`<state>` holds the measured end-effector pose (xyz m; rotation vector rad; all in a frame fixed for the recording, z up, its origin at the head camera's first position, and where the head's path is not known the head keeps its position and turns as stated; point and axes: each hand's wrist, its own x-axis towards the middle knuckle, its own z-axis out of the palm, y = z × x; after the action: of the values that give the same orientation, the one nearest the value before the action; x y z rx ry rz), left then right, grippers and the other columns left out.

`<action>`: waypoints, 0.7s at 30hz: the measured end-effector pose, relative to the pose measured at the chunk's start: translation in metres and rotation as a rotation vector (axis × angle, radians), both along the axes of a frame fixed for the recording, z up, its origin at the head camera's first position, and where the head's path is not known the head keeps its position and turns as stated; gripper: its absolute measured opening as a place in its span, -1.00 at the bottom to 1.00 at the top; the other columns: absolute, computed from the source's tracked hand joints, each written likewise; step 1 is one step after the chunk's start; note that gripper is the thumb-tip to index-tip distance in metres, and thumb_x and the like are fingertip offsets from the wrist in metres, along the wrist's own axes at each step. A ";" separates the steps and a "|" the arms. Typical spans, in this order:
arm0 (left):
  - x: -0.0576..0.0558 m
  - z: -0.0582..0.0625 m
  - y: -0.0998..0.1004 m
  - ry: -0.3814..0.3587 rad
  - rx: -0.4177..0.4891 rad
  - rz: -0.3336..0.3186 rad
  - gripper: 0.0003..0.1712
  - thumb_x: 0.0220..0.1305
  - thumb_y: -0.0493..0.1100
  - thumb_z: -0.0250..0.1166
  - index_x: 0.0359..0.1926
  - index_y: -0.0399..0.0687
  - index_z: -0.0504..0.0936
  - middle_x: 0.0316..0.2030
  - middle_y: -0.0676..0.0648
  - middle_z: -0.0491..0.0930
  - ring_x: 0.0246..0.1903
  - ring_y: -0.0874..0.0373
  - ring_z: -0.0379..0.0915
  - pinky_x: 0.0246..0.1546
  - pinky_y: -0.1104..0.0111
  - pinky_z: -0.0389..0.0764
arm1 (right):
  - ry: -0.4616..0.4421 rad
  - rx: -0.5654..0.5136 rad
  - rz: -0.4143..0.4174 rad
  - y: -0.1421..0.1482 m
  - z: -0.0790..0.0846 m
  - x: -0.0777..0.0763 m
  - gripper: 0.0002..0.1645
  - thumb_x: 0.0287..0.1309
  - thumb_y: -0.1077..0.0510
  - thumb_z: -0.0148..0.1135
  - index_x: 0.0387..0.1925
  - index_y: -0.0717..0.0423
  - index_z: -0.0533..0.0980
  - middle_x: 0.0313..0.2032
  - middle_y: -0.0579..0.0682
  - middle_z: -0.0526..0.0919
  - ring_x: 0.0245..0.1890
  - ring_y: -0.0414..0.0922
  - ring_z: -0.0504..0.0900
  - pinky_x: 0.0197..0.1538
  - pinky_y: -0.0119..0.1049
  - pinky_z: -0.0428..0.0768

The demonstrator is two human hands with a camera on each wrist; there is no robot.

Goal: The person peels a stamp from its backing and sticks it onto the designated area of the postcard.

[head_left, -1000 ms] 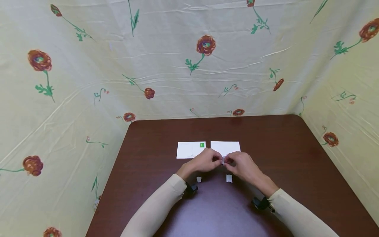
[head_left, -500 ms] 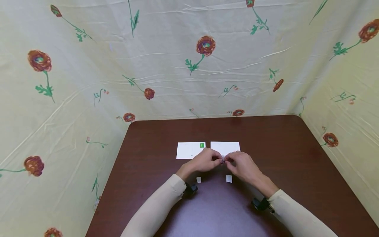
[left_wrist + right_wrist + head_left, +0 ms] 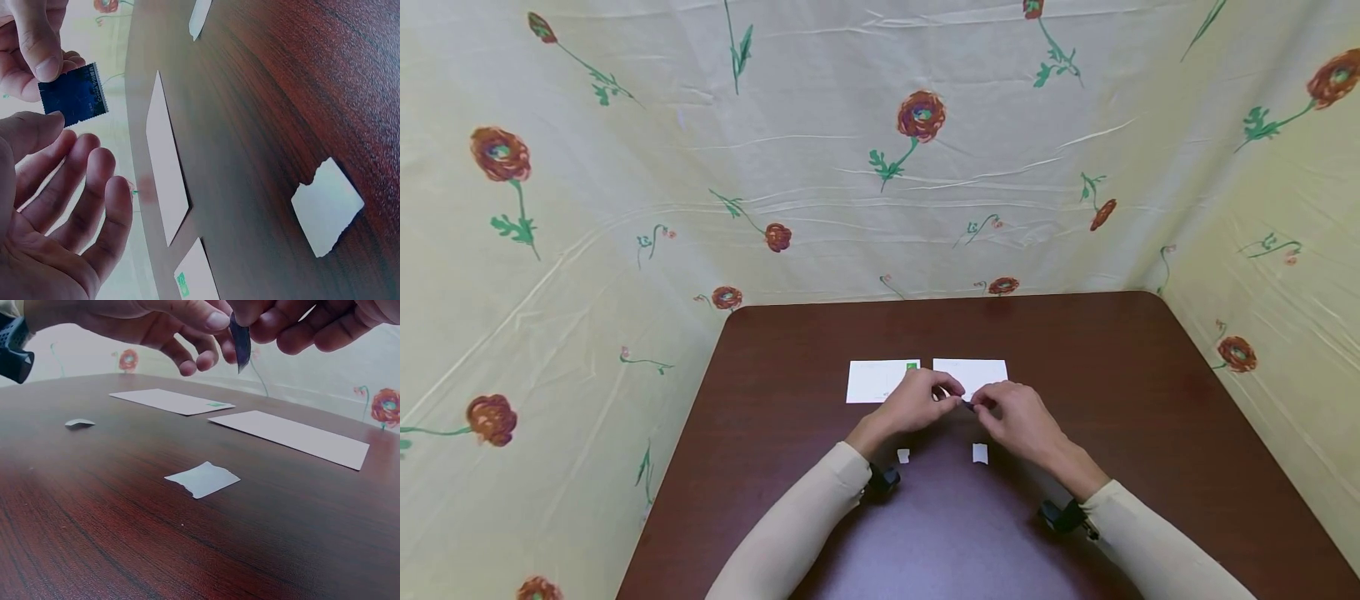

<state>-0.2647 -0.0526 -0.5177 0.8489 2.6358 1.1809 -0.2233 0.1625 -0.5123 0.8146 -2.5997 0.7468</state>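
Note:
A dark blue postage stamp [image 3: 76, 95] with perforated edges is held up above the table. My right hand [image 3: 1018, 418] pinches its upper corner, the thumb lying over the blue face in the left wrist view. My left hand [image 3: 917, 402] is at the opposite side; its thumb tip touches the stamp's lower corner while the other fingers are spread, relaxed, below it. From the right wrist view the stamp [image 3: 240, 342] appears nearly edge-on. Beyond the hands lie a white envelope with a green stamp [image 3: 872, 383] and a second white envelope [image 3: 977, 372], partly covered by the fingers.
Two small torn pieces of white paper lie nearer on the brown table [image 3: 1120, 375]: a left scrap [image 3: 903, 456] and a right scrap [image 3: 981, 453]. A flowered cloth [image 3: 820, 167] hangs behind the table and along its sides.
Between my fingertips, the stamp has turned from showing a pale face to a dark edge. My left index finger has lifted away from the thumb; both arms stay nearly still.

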 end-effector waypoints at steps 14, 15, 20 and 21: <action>0.001 0.001 0.001 0.021 0.015 -0.005 -0.94 0.31 -0.13 0.36 -0.27 0.06 0.76 -0.41 0.19 0.70 -0.43 0.36 0.53 -0.38 0.51 0.52 | -0.038 -0.025 -0.044 0.003 0.000 0.000 -0.94 0.11 0.20 0.42 -0.33 0.00 0.68 -0.38 -0.15 0.72 -0.39 -0.25 0.62 -0.32 -0.29 0.56; 0.001 0.001 0.001 0.021 0.014 -0.003 -0.93 0.31 -0.13 0.36 -0.27 0.06 0.76 -0.41 0.20 0.70 -0.43 0.35 0.53 -0.39 0.51 0.52 | -0.039 -0.028 -0.044 0.003 0.000 0.000 -0.94 0.11 0.19 0.42 -0.34 0.00 0.68 -0.38 -0.16 0.72 -0.40 -0.25 0.61 -0.33 -0.30 0.55; 0.001 0.001 0.002 0.026 0.019 -0.002 -0.92 0.31 -0.12 0.35 -0.27 0.04 0.76 -0.42 0.20 0.69 -0.44 0.31 0.54 -0.41 0.52 0.51 | -0.045 -0.040 -0.042 0.004 0.002 -0.001 -0.94 0.11 0.20 0.41 -0.34 0.00 0.68 -0.39 -0.16 0.72 -0.39 -0.24 0.62 -0.31 -0.28 0.56; 0.001 0.002 0.003 0.030 0.023 -0.001 -0.92 0.31 -0.12 0.36 -0.27 0.04 0.76 -0.43 0.20 0.69 -0.44 0.31 0.54 -0.42 0.52 0.51 | -0.045 -0.043 -0.042 0.004 0.002 -0.001 -0.94 0.11 0.20 0.41 -0.34 0.00 0.68 -0.39 -0.16 0.72 -0.38 -0.23 0.62 -0.31 -0.27 0.57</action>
<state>-0.2642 -0.0498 -0.5161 0.8789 2.6502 1.2096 -0.2246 0.1666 -0.5098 0.7369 -2.6217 0.8152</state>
